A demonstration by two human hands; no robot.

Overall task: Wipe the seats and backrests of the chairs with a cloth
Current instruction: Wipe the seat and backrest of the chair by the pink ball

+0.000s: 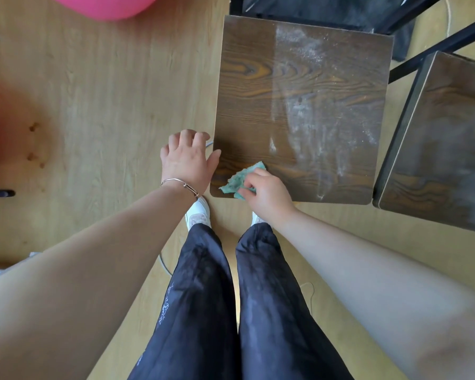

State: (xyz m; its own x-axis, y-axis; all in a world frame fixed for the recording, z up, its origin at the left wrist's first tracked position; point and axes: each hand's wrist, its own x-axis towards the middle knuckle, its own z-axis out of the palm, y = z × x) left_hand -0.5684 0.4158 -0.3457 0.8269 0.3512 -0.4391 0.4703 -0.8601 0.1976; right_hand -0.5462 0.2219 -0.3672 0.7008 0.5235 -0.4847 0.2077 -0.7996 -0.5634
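A dark wood-grain chair seat (258, 86) lies below me, its left part clean and its right half streaked with white dust. My right hand (266, 194) pinches a crumpled green cloth (240, 179) on the seat's near left corner. My left hand (188, 157) hovers just off the seat's left edge, fingers loosely curled and holding nothing, its thumb near the edge. A second dark chair seat (444, 149) stands to the right.
Light wooden floor (107, 91) surrounds the chairs. A pink ball (107, 5) sits at the top left. A black frame and dark fabric (327, 9) are behind the first seat. My legs in dark trousers and white shoes (198, 215) stand at the seat's front edge.
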